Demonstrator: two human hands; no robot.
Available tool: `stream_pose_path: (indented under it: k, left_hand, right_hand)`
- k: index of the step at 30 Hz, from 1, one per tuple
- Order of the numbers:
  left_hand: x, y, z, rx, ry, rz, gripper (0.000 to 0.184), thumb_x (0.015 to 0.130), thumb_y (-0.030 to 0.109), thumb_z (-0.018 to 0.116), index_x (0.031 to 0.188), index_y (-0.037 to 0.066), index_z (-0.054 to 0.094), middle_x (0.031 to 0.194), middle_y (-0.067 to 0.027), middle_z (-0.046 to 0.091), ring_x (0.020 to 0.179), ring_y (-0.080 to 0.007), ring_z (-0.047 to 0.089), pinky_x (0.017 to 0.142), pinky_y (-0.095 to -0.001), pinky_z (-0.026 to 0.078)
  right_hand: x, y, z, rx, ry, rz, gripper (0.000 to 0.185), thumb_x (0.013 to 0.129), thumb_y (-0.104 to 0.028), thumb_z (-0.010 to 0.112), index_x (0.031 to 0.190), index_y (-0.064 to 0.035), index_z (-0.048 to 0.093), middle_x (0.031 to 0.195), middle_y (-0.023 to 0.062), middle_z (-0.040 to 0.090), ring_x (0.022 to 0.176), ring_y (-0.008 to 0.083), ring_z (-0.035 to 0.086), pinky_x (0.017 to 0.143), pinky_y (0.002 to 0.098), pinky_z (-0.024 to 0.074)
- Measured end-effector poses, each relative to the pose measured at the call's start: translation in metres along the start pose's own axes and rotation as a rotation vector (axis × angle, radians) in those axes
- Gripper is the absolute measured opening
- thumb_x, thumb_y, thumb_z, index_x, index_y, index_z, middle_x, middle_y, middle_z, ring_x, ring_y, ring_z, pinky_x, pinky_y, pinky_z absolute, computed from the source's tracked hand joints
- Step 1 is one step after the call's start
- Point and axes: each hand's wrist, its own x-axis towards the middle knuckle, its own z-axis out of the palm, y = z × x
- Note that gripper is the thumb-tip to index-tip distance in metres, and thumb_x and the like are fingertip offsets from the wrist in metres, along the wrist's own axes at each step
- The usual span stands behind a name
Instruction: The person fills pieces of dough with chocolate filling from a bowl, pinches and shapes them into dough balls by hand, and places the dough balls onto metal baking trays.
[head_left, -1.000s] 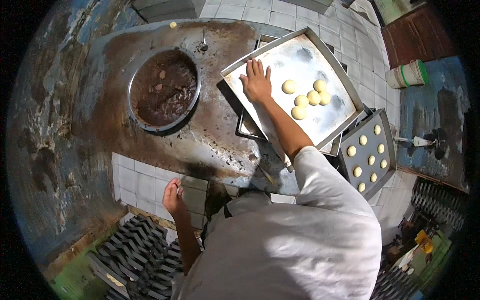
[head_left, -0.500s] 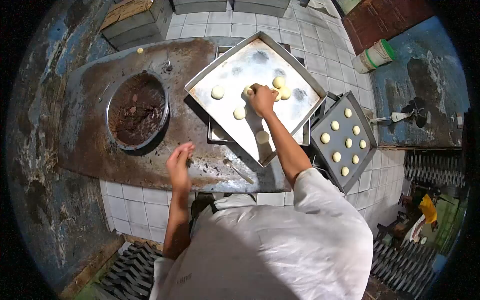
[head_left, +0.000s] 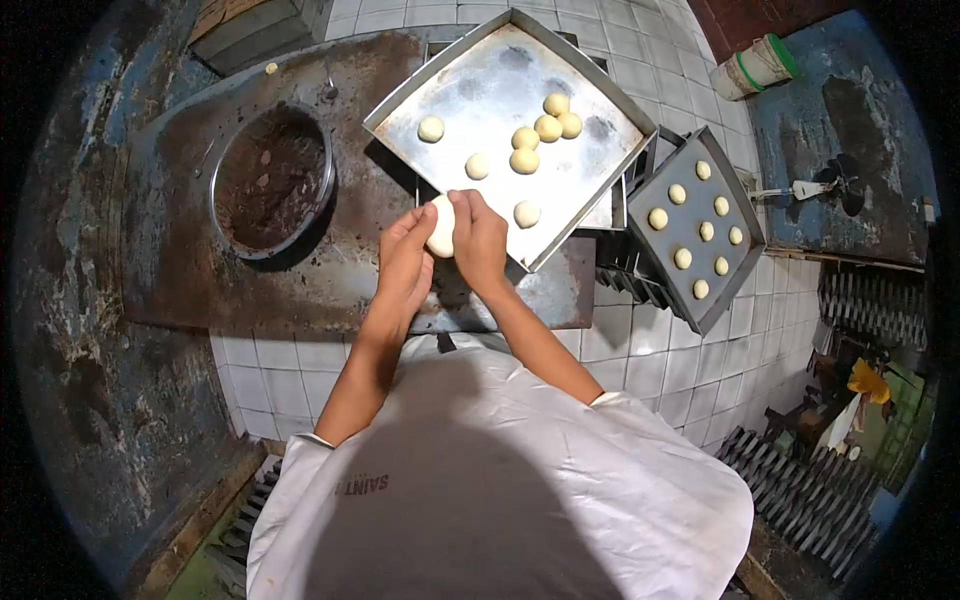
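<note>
A pale, flattened piece of dough (head_left: pixel 441 228) is between my two hands, over the near left edge of a metal baking tray (head_left: pixel 600 172). My left hand (head_left: pixel 404 255) grips it from the left, with the thumb on top. From the right my right hand (head_left: pixel 479 240) holds it with bent fingers. Several round dough balls (head_left: pixel 524 161) lie on the tray, some touching in a cluster and others apart. To the left stands a metal bowl (head_left: pixel 329 178) with a dark brown, crumbly filling (head_left: pixel 268 185) inside.
On the right, a dark tray (head_left: pixel 690 212) carries several spaced dough balls. A white bucket with a green rim (head_left: pixel 755 68) stands beyond it. The stained worktable (head_left: pixel 180 270) extends left, with a small dough bit (head_left: pixel 271 68) near its far edge.
My right hand has come from the dough cluster on the tray toward me. My left hand has moved right to meet it, and both now hold a dough piece. The view has shifted.
</note>
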Motion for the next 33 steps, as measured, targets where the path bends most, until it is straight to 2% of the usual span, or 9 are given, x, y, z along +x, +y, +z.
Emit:
stream_pose_path:
  k: [2, 5, 8, 12, 14, 20, 22, 26, 33]
  left_hand:
    - [-0.009, 0.0, -0.025, -0.027, 0.001, -0.074, 0.033, 0.106, 0.023, 0.056, 0.128, -0.001, 0.06, 0.126, -0.0115, 0.066, 0.113, -0.0184, 0.064, 0.101, -0.0341, 0.05]
    - [-0.012, -0.015, -0.075, -0.237, -0.123, -0.221, 0.044, 0.11, 0.034, 0.044, 0.137, 0.001, 0.05, 0.137, -0.0125, 0.058, 0.128, -0.0225, 0.056, 0.111, -0.039, 0.044]
    - [-0.034, 0.008, -0.079, -0.28, 0.003, -0.251, 0.047, 0.109, 0.037, 0.043, 0.137, -0.001, 0.05, 0.135, -0.0125, 0.059, 0.128, -0.0248, 0.056, 0.114, -0.0416, 0.04]
    - [-0.039, 0.049, -0.119, -0.574, 0.018, -0.208, 0.051, 0.106, 0.046, 0.049, 0.126, 0.0, 0.058, 0.128, -0.011, 0.064, 0.122, -0.0216, 0.059, 0.108, -0.0389, 0.044]
    - [-0.036, 0.059, -0.152, -0.627, 0.06, -0.167, 0.048, 0.102, 0.044, 0.058, 0.124, 0.001, 0.059, 0.125, -0.0096, 0.064, 0.119, -0.0203, 0.06, 0.105, -0.0374, 0.045]
    - [-0.036, 0.089, -0.256, -0.588, 0.409, -0.058, 0.021, 0.099, 0.025, 0.065, 0.111, 0.008, 0.065, 0.106, -0.002, 0.07, 0.102, -0.0166, 0.067, 0.094, -0.0349, 0.053]
    - [-0.036, 0.108, -0.28, -0.603, 0.443, -0.068, 0.021, 0.1, 0.028, 0.064, 0.111, 0.01, 0.065, 0.105, -0.0006, 0.07, 0.102, -0.0157, 0.067, 0.094, -0.0341, 0.053]
    - [-0.041, 0.139, -0.313, -0.652, 0.506, -0.002, 0.024, 0.101, 0.033, 0.062, 0.11, 0.01, 0.064, 0.105, -0.0026, 0.07, 0.102, -0.0167, 0.067, 0.095, -0.0347, 0.052]
    - [-0.071, 0.15, -0.371, -0.759, 0.583, 0.122, 0.028, 0.1, 0.031, 0.063, 0.117, 0.009, 0.062, 0.115, -0.006, 0.069, 0.111, -0.021, 0.065, 0.1, -0.0409, 0.051]
  right_hand:
    - [-0.016, 0.03, 0.024, -0.03, 0.058, -0.192, 0.033, 0.104, -0.026, 0.057, 0.094, 0.0036, 0.067, 0.071, 0.0145, 0.064, 0.062, 0.0167, 0.058, 0.06, 0.0332, 0.0464]
    - [-0.033, 0.05, 0.036, 0.205, -0.311, 0.156, 0.02, 0.1, -0.018, 0.058, 0.102, 0.0005, 0.067, 0.09, 0.0172, 0.068, 0.083, 0.0286, 0.067, 0.078, 0.0379, 0.0518]
    - [-0.049, 0.09, 0.034, 0.602, -0.488, 0.726, 0.037, 0.105, -0.032, 0.052, 0.11, 0.0018, 0.068, 0.095, 0.0182, 0.071, 0.091, 0.0291, 0.068, 0.082, 0.0384, 0.0519]
    - [-0.104, 0.156, 0.016, -0.911, -0.29, -0.15, 0.026, 0.098, -0.023, 0.055, 0.113, -0.0027, 0.063, 0.115, 0.0185, 0.063, 0.107, 0.0361, 0.06, 0.088, 0.0469, 0.0478]
    - [-0.12, 0.166, 0.009, -1.061, -0.508, 0.024, 0.028, 0.088, -0.015, 0.068, 0.112, -0.0034, 0.057, 0.123, 0.0196, 0.055, 0.118, 0.0429, 0.05, 0.095, 0.0489, 0.043]
    - [-0.06, 0.057, 0.074, -0.638, -0.602, -0.004, 0.02, 0.085, -0.002, 0.067, 0.1, -0.0034, 0.054, 0.093, 0.0176, 0.058, 0.09, 0.042, 0.06, 0.071, 0.0468, 0.0489]
    - [-0.019, -0.022, 0.136, -0.594, -0.543, -0.363, 0.02, 0.086, -0.002, 0.067, 0.101, -0.0048, 0.055, 0.087, 0.0158, 0.059, 0.081, 0.0421, 0.061, 0.062, 0.0471, 0.0473]
    - [0.029, -0.091, 0.272, -0.868, -0.79, -0.421, 0.022, 0.089, -0.01, 0.058, 0.111, -0.0087, 0.061, 0.101, 0.0163, 0.067, 0.094, 0.0384, 0.067, 0.072, 0.046, 0.0556]
    - [0.045, -0.044, 0.401, -1.037, -0.915, -0.628, 0.036, 0.088, -0.01, 0.055, 0.123, -0.0145, 0.061, 0.107, 0.0142, 0.068, 0.104, 0.0307, 0.067, 0.076, 0.042, 0.0603]
